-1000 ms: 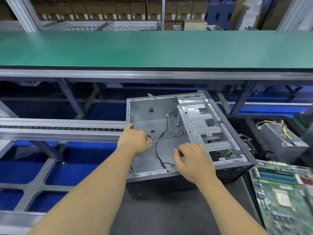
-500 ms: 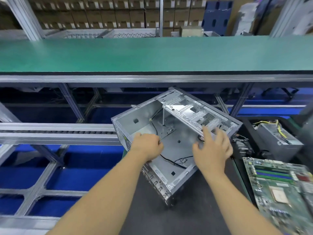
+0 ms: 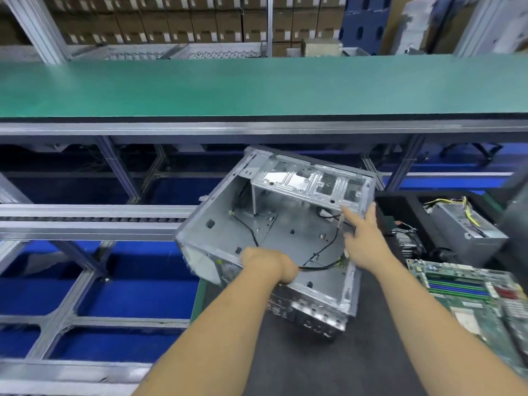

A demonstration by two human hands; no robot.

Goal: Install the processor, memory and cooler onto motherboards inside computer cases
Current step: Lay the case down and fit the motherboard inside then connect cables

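Two hands hold the open computer case [image 3: 285, 241], tilted at the dark surface's [image 3: 328, 367] far left edge. Left hand [image 3: 268, 265] grips its near rim, fingers curled; right hand [image 3: 364, 238] presses open-fingered beside the drive bracket [image 3: 308, 181]. One motherboard [image 3: 468, 298] lies at the right edge.

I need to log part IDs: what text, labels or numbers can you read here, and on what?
None legible.
Cardboard boxes: white labels, too small.
Motherboard: markings blurred.
Computer case: no visible text.
Power supply: no readable label.
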